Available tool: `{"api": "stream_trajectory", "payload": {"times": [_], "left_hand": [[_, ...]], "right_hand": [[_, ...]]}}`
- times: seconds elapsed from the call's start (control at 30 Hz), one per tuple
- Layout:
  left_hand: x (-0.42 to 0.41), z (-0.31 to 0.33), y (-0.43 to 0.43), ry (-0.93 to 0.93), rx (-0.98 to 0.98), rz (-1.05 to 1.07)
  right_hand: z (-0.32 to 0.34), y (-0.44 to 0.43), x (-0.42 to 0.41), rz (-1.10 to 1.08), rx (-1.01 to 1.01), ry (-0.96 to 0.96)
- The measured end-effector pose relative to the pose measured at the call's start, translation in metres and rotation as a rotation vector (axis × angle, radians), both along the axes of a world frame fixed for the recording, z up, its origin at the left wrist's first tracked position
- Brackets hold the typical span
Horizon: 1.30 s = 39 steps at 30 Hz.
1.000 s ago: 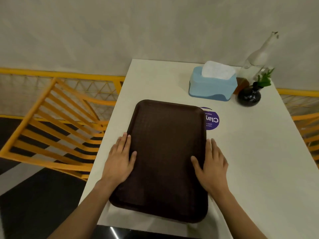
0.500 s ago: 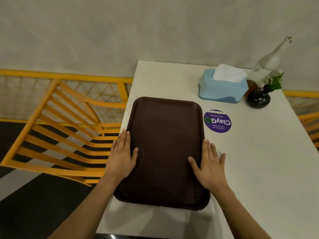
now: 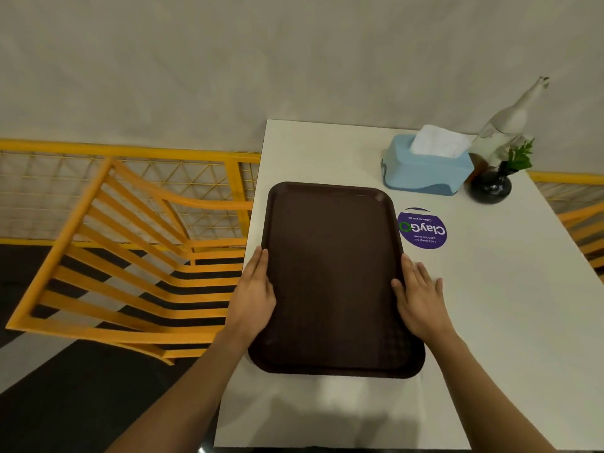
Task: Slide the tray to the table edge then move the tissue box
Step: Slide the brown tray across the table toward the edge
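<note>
Hands flank a dark brown tray (image 3: 333, 276) on a white table (image 3: 490, 322). Left hand (image 3: 253, 297) lies flat along the tray's left rim, fingers together and straight; right hand (image 3: 420, 297) lies flat on the right rim, fingers slightly spread, gripping nothing. The tray's left side sits close to the table's left edge. Just right of the tray is a round purple sticker (image 3: 422, 227). Beyond the tray's far right corner stands a blue tissue box (image 3: 425, 170), with a dark vase (image 3: 490, 188) right of it. Even palm pressure, pushing sideways without lifting, should keep the tray square and stop it overhanging.
</note>
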<state>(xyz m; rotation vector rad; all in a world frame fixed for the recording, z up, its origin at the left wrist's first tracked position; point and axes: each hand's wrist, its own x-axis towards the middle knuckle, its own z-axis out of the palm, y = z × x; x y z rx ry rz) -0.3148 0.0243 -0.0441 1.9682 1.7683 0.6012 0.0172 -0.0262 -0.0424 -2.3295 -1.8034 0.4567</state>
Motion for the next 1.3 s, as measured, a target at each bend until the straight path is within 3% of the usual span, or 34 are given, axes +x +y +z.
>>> {"api": "stream_trajectory", "payload": {"times": [0.3,1.3], "left_hand": [[0.000,-0.005,-0.004,0.150,0.021,0.032],[-0.006,0.000,-0.023,0.060,-0.031,0.040]], "right_hand": [[0.004,-0.011,-0.001,0.013,-0.018,0.023],[0.005,-0.027,-0.010,0.005,-0.052,-0.046]]}}
